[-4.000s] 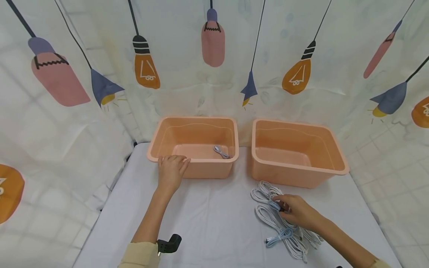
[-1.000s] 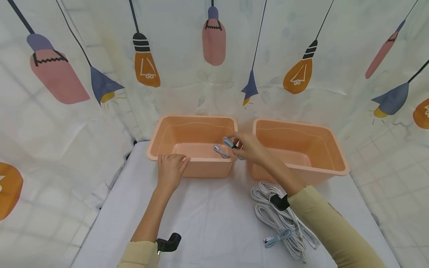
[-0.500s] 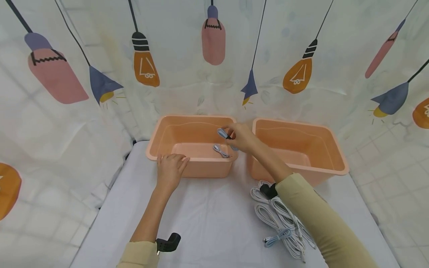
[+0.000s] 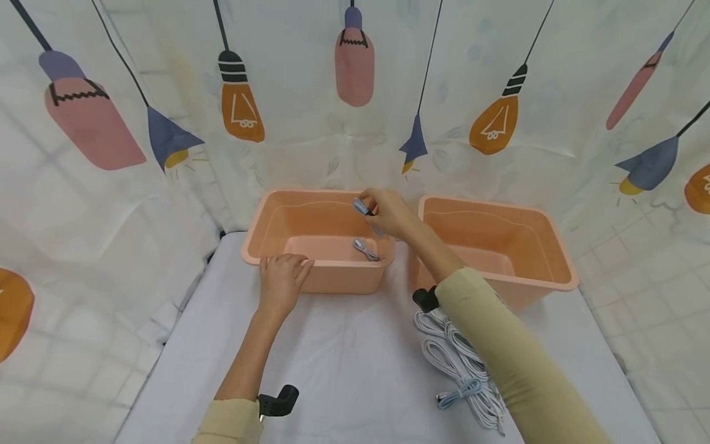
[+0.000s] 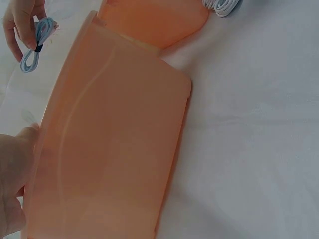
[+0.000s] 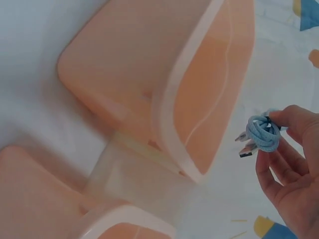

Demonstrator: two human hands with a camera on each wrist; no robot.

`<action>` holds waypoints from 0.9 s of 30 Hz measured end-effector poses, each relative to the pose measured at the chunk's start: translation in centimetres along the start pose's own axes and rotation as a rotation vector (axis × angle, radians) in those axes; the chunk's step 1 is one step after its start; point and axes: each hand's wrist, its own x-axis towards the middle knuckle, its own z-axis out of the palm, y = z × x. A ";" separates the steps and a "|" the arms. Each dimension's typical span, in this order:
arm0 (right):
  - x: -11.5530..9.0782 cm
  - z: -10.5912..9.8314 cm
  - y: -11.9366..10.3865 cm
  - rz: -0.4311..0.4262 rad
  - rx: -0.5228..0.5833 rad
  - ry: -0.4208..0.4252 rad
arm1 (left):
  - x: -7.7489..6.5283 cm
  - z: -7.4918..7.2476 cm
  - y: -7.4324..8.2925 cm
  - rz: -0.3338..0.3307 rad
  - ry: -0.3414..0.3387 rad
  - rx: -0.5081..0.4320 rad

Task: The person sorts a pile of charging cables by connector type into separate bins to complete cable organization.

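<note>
My right hand (image 4: 392, 213) holds a coiled light-blue USB cable (image 6: 263, 133) between thumb and fingers, over the right side of the left peach plastic bin (image 4: 344, 280). A dark tie cinches the coil, and its plugs stick out in the right wrist view. Inside this bin lies a small bundled grey-white cable (image 4: 366, 250), at the near right corner. My left hand (image 4: 281, 283) grips the bin's near rim, fingers hooked over it. In the left wrist view the left hand (image 5: 15, 174) sits at the rim, mostly cut off by the frame.
A second peach bin (image 4: 532, 246) stands to the right, partly behind the right forearm. In front of it lie several looped white cables (image 4: 444, 361) with another light-blue cable (image 4: 470, 387) among them. A patterned curtain (image 4: 310, 92) hangs behind the white-covered table (image 4: 344, 370).
The right hand has picked the light-blue cable from the pile and carried it left and away, over the left bin. My left hand has stayed on the rim.
</note>
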 end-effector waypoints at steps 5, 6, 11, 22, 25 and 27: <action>0.9 -0.3 -0.8 0.018 -0.023 0.005 | 0.0 0.0 -0.1 0.002 -0.002 -0.006; 1.1 -0.4 -0.9 0.019 -0.033 0.011 | 0.0 0.0 -0.1 0.002 -0.002 -0.006; 1.2 -0.5 -1.0 0.025 -0.054 0.035 | 0.0 0.0 -0.1 0.000 -0.003 -0.001; -1.0 -0.2 -0.3 0.027 0.061 0.082 | -0.1 -0.2 0.1 0.004 0.008 -0.001; -1.8 -0.1 0.0 0.021 0.086 0.097 | 0.0 -0.3 0.1 -0.003 -0.005 0.000; -2.4 -0.1 0.2 0.009 0.083 0.118 | 0.0 -0.3 0.2 -0.004 -0.008 0.000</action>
